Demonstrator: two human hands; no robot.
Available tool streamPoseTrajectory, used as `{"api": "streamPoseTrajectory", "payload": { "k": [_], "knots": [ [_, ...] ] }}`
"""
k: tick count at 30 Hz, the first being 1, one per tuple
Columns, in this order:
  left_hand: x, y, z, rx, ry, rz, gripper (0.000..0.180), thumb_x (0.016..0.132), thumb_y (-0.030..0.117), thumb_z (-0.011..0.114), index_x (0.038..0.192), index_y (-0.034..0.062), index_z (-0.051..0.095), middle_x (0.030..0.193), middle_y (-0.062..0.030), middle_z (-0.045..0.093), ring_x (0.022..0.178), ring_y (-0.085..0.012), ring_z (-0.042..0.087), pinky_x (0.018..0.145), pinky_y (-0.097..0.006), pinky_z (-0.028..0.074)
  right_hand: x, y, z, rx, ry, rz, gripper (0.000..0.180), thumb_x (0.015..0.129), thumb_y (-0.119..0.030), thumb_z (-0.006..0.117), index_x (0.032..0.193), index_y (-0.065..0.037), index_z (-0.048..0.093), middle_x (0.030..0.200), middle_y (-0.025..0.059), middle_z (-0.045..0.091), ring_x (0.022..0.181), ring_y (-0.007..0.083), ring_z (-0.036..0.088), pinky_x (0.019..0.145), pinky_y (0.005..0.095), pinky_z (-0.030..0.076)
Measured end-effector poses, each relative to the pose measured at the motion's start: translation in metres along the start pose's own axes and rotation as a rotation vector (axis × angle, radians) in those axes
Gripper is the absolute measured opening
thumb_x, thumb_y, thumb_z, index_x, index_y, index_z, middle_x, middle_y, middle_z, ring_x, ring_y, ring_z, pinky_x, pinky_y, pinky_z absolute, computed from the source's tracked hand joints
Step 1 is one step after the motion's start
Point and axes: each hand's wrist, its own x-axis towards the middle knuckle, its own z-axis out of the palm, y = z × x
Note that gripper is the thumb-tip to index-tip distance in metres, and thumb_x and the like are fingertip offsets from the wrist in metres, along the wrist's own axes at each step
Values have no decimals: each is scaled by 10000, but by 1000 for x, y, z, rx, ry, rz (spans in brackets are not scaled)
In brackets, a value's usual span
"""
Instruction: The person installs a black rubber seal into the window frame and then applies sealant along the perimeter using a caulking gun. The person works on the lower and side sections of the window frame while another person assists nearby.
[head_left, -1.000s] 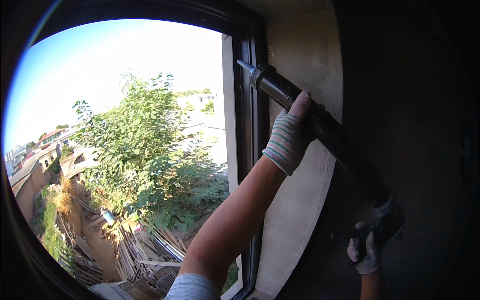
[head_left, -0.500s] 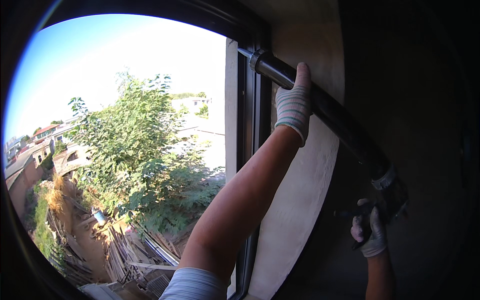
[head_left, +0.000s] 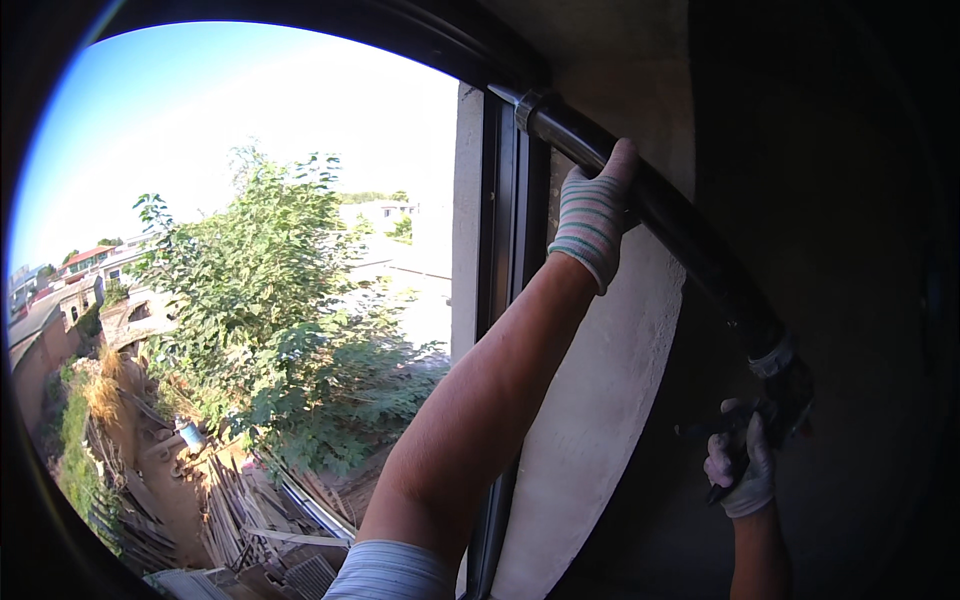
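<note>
A long black caulking gun (head_left: 690, 235) slants from the lower right up to the window's upper corner. Its pale pointed nozzle lies at the dark window frame (head_left: 503, 230), near where the side and top members meet; whether the tip touches cannot be made out. My left hand (head_left: 592, 215), in a striped knit glove, is closed round the barrel's forward part, thumb on top. At the gun's rear end, in shadow, my gloved right hand (head_left: 745, 468) wraps the handle. The trigger is too dark to see well.
A rough plastered wall edge (head_left: 600, 400) borders the frame on the right, with deep shadow beyond. Outside the opening stand a leafy tree (head_left: 270, 300), low buildings and a yard with stacked timber (head_left: 250, 505) far below.
The nozzle has shifted slightly right and up along the frame toward the corner. My left hand has moved a little right and down in view with the barrel; both hands keep their grip.
</note>
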Motion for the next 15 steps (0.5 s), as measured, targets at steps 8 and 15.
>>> {"api": "streamPoseTrajectory", "payload": {
  "k": [8, 15],
  "knots": [
    [-2, 1, 7, 201, 63, 28, 648, 875, 508, 774, 1205, -4, 554, 1046, -133, 665, 901, -229, 682, 819, -354, 578, -2, 0, -8, 26, -48, 20, 447, 1075, -443, 486, 1324, -76, 541, 857, 102, 677, 568, 124, 581, 409, 240, 443],
    [-9, -14, 7, 310, 152, 55, 750, 881, 590, 719, 1253, -30, 518, 1136, -175, 626, 1073, -272, 635, 978, -387, 522, -3, 5, -30, 18, -39, 71, 532, 1026, -519, 543, 1323, -77, 535, 733, 116, 650, 493, 142, 514, 433, 260, 387]
  ]
}}
